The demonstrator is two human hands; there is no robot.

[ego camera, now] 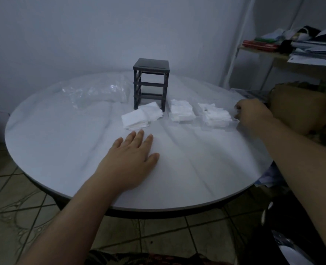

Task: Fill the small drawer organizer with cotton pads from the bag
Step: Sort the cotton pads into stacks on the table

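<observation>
Cotton pads (141, 116): loose stack lies just beyond L fingertips and a touch right of them, not touching. L hand (131, 161) lies flat on table (177, 178), fingers straight and spread, holding nothing. R hand (254, 114) is further out to the right, fingers curled on the right end of the outer drawer (232, 123) (clear plastic) and gripping its rim as far as I can tell; thumb hidden. Outer drawer is heaped w/ pads, and its long axis seems to run away from R fingers toward table centre. Mid drawer (181, 112), also clear and full, sits between outer drawer and loose stack, apart from both hands. Behind the stack, stack's far edge at its foot, stands the organizer frame (150, 83): dark, upright, three slots all empty, mouths facing the person. Key relation: frame lies left of and beyond R fingers, straight ahead of L fingers, so L hand is nearer the frame while R hand has the drawer. Judgement: outer drawer prob needs a carry leftward and a turn to meet a slot. Bag (99, 94), clear and crumpled, lies far left of frame, well apart from both hands.
</observation>
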